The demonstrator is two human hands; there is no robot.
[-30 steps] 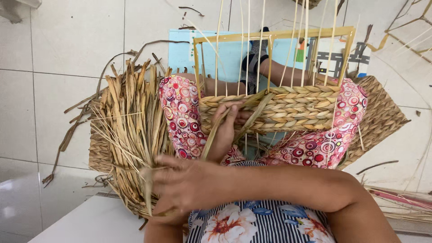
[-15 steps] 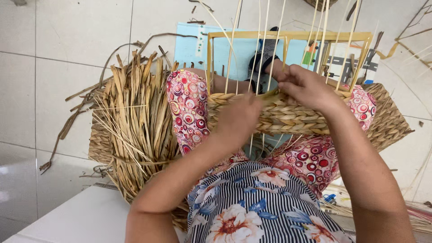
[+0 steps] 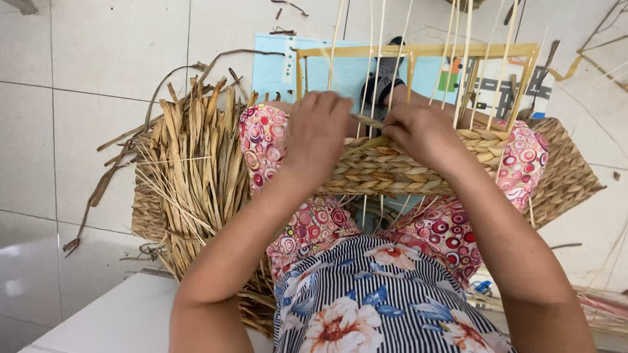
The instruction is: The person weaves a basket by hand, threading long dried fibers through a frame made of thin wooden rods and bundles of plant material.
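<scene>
Woven band point(image 3: 386, 171): braided straw, stretched across lap on wooden frame point(image 3: 418, 51).
Left hand point(image 3: 318, 134): pressed on band's top edge, fingers curled together.
Right hand point(image 3: 422, 134): fingertips pinched on straw strand point(image 3: 367, 121).
Dried leaves point(image 3: 196, 163): heaped on floor, left of knee.

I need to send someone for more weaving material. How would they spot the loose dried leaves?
Start at the wooden frame over the person's lap. Left of the left hand, on the tiled floor, lies the bundle of dried leaves: loose, flat, tan strips fanning upward, unlike the braided band.
</scene>
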